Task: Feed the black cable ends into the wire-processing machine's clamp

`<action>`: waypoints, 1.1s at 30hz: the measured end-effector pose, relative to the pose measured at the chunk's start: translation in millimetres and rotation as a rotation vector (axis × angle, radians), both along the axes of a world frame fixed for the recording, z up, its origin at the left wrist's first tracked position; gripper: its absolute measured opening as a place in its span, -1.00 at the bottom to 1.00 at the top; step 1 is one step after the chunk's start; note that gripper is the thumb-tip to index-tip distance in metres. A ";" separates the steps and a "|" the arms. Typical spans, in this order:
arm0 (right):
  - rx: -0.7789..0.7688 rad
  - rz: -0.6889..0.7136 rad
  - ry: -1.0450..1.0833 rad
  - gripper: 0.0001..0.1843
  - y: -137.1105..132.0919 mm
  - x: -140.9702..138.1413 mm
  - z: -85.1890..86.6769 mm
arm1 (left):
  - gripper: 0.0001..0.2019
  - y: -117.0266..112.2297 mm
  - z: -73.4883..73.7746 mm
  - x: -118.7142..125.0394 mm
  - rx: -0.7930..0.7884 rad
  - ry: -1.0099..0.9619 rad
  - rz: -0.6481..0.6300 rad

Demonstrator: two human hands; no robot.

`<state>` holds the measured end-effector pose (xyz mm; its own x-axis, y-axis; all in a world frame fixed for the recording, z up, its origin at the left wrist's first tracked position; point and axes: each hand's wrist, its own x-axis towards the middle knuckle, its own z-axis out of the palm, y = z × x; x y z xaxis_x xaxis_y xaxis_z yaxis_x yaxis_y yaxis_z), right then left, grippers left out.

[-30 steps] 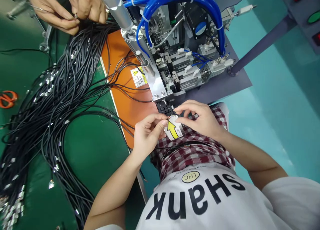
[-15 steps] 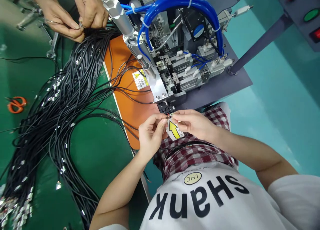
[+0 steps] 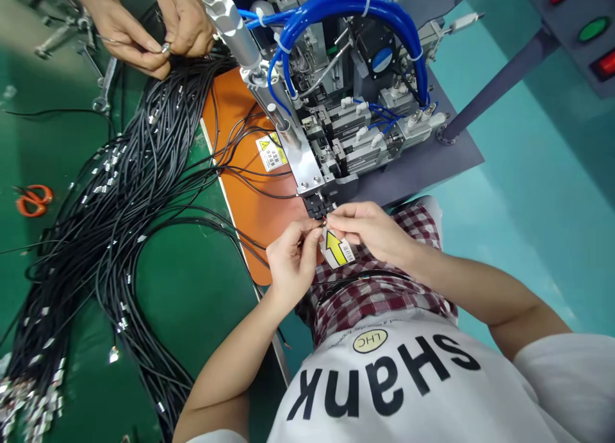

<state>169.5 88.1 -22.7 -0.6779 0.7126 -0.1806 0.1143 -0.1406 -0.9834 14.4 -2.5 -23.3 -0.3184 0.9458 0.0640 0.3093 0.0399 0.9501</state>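
Note:
Pinched between finger and thumb, a thin cable end with small coloured wires [image 3: 325, 219] is in my left hand [image 3: 292, 254]. My right hand [image 3: 368, 228] closes its fingertips on the wires from the other side, and the tips nearly meet. Just beyond them is the black block [image 3: 317, 206] at the front of the machine. A white label with a yellow arrow [image 3: 339, 249] lies below my fingers. A black cable [image 3: 355, 278] crosses my lap.
A large bundle of black cables [image 3: 139, 174] with silvery ends covers the green table [image 3: 192, 289]. The machine [image 3: 346, 129] with blue hoses stands ahead over an orange board [image 3: 259, 209]. Orange-handled scissors [image 3: 33, 200] lie left. A co-worker's hands [image 3: 144, 39] hold a small metal-ended cable.
My right hand has shifted slightly up and left, its fingers curling closer over the wires. My left hand stays nearly still. The view has moved a little.

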 end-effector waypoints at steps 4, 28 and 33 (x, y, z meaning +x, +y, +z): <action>-0.093 -0.075 0.048 -0.59 -6.3 1.8 -5.7 | -0.83 0.5 -1.5 -0.3 -0.036 -0.060 -0.005; -0.092 -0.041 0.033 -0.78 -3.7 15.4 2.4 | -0.85 12.5 9.8 9.8 0.023 -0.197 -0.145; 0.398 -0.079 -0.132 -0.80 -8.2 21.3 12.1 | -0.89 7.6 5.2 18.5 0.048 -0.249 0.025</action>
